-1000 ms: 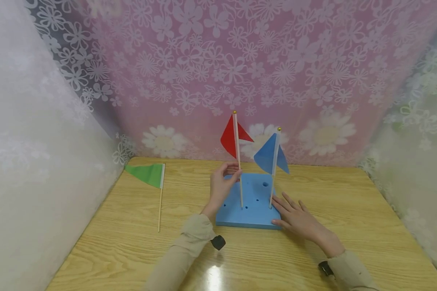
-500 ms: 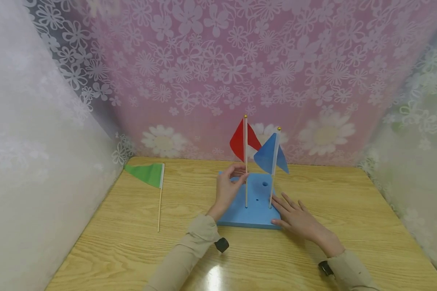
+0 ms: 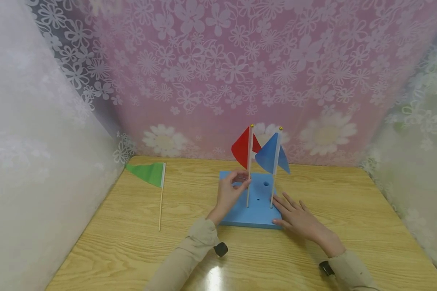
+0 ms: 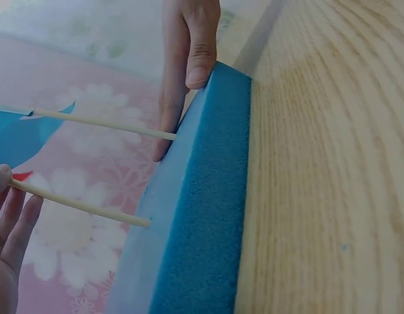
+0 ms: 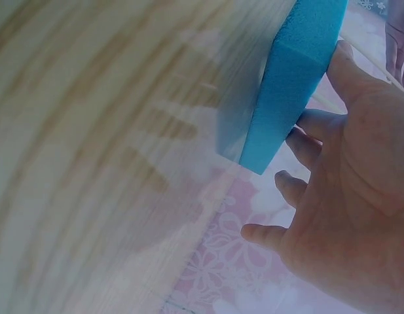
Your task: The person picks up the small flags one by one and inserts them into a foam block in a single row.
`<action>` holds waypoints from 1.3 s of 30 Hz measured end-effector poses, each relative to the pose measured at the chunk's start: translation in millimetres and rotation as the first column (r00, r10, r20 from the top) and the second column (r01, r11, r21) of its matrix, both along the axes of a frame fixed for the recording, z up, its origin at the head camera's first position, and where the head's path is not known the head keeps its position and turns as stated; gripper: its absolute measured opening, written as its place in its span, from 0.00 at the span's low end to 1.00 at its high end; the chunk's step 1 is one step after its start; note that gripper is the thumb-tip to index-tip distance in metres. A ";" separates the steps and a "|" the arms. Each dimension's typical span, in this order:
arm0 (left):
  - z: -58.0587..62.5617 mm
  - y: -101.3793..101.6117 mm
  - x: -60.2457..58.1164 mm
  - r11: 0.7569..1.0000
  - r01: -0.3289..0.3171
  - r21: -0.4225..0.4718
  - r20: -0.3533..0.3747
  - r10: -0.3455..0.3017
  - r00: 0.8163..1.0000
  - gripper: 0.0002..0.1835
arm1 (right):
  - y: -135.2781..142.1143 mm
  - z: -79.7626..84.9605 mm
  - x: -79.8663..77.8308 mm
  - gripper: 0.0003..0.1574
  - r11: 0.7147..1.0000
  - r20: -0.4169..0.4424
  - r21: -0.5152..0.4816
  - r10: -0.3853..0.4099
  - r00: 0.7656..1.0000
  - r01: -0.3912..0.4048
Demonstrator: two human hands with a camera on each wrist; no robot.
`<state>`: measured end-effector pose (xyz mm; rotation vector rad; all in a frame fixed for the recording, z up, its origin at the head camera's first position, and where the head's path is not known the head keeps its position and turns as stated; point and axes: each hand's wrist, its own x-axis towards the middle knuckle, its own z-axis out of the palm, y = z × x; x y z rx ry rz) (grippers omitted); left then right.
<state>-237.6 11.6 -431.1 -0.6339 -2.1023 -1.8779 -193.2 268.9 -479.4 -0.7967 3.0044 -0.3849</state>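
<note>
In the head view my left hand (image 3: 228, 196) pinches the thin wooden stick of a red flag (image 3: 242, 148) between thumb and fingers. The stick stands nearly upright, its lower end in a small hole of a blue foam block (image 3: 251, 220). A blue flag (image 3: 267, 155) stands in another hole towards the block's right edge. Beside it, my right hand (image 3: 300, 218) rests on that edge with straight fingers. In the right wrist view, its thumb and fingertips touch the foam block (image 5: 290, 78). The left wrist view shows both flag sticks meeting the foam surface.
A green flag (image 3: 149, 174) lies on the wooden table (image 3: 131, 250) to the left. Other holes show in the block, including a larger one (image 3: 266, 184) near its back. Floral curtains (image 3: 203, 72) surround the table at the back and sides.
My left hand has carried the red flag to the right, from beside the hole onto it, and the flag has then sunk lower. The right hand stays in place.
</note>
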 end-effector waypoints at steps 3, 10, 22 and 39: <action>-12.3 1.9 -6.0 1.000 -0.002 -0.028 0.019 0.002 1.000 0.13 | 0.8 -1.4 -0.9 0.44 1.000 -0.007 0.004 0.000 1.000 0.001; -40.4 4.4 -21.6 0.999 -0.006 -0.032 0.002 0.006 1.000 0.12 | 1.0 -0.5 -1.2 0.45 1.000 0.004 0.003 -0.004 1.000 0.004; -40.4 3.1 -23.3 0.998 -0.018 -0.066 0.010 0.018 1.000 0.11 | 0.8 -0.3 -1.0 0.45 1.000 0.004 0.004 -0.003 1.000 0.003; -40.6 1.7 -24.0 0.996 -0.022 -0.083 0.026 0.024 0.999 0.13 | -0.3 1.4 0.3 0.45 1.000 0.001 0.001 -0.004 1.000 0.004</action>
